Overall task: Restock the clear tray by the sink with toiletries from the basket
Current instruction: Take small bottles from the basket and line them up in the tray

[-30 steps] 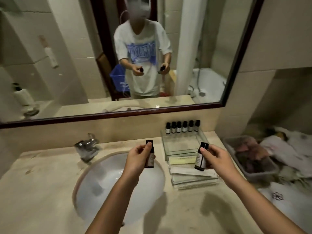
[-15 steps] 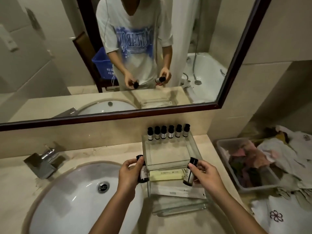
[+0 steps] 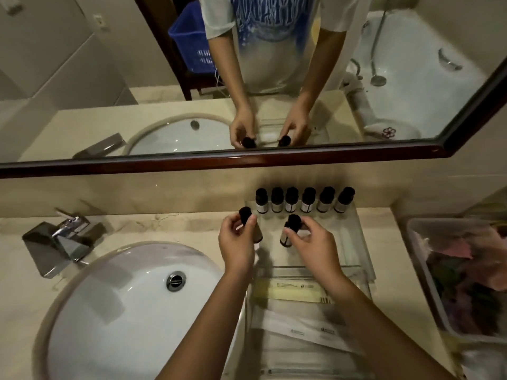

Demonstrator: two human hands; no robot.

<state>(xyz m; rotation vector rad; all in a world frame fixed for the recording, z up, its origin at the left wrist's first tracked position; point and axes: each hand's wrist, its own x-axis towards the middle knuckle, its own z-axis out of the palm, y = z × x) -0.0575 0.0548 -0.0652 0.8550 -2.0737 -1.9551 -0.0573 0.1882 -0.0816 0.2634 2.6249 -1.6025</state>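
Left hand (image 3: pixel 237 242) pinches small black-capped bottle (image 3: pixel 247 222); right hand (image 3: pixel 312 246), its twin (image 3: pixel 291 229). Upright over clear rectangular tray (image 3: pixel 351 237), probably for standing.

From my feed, both arms (image 3: pixel 208 325) are bare all the way down to the left hand (image 3: pixel 236 242) and the right hand (image 3: pixel 312 245). The mirror (image 3: pixel 82 165) on the far wall shows me the rest. I see a loose, pale T-shirt (image 3: pixel 274 67) with a large blue print (image 3: pixel 263 20) and whitish lettering across the chest. Its wide short sleeves (image 3: pixel 219 23) end above the elbows. A thin white cable (image 3: pixel 218 78) dangles by the shirt's left edge in the reflection.
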